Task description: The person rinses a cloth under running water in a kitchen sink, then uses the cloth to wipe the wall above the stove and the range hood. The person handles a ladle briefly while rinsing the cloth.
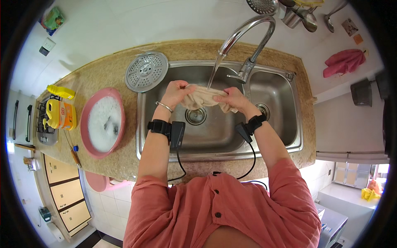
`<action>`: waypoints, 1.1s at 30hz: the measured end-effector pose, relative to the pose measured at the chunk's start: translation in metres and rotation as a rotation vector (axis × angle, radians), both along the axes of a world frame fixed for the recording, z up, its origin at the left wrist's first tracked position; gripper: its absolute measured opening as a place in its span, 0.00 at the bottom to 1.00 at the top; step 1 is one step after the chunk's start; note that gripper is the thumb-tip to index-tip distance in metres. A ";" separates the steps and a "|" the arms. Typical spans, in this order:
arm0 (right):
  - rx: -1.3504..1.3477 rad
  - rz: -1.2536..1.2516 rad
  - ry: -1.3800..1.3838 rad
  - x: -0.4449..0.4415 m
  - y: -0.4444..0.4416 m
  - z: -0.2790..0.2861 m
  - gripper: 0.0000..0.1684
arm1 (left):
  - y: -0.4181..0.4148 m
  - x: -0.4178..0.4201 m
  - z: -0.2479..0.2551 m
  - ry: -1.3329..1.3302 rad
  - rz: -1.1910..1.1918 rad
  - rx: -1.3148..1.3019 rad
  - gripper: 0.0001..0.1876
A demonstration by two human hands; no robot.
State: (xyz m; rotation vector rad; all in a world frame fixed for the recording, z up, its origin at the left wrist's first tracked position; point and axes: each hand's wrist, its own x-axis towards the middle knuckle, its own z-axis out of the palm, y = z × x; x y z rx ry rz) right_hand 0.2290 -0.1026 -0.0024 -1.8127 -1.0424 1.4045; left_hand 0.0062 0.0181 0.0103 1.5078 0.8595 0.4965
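Both hands stretch a wet beige cloth [201, 97] over the large basin of a stainless steel double sink [211, 136]. My left hand [177, 92] grips its left end, and my right hand [231, 99] pinches the right end, where a bunched part hangs down. From the curved chrome faucet [246, 26] a stream of water [214, 73] runs onto the cloth between my hands. Below the cloth lies the round drain strainer [195, 116] of the large basin. A strapped black device sits on each wrist, and the left one also has a metal bangle [164, 107].
Left of the sink stands a pink basin [122, 124] of foamy water with something dark in it. A perforated metal steamer plate [146, 71] overlaps the sink's corner. Yellow detergent bottles [69, 116] stand near a gas stove [43, 117]. A pink cloth [344, 63] hangs at right.
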 end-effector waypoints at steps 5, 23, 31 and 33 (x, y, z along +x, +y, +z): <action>0.072 0.117 -0.114 0.005 -0.003 -0.012 0.21 | 0.002 0.003 -0.001 0.002 0.025 0.341 0.11; 0.156 -0.271 0.676 0.000 -0.020 0.009 0.21 | 0.003 -0.005 0.016 -0.028 0.187 -0.023 0.14; -0.010 -0.386 0.517 -0.024 -0.017 -0.054 0.15 | -0.018 0.013 0.034 -0.386 0.187 -0.356 0.13; 0.040 -0.382 0.603 -0.039 -0.009 -0.080 0.16 | -0.027 0.022 0.031 -0.462 0.209 -0.434 0.12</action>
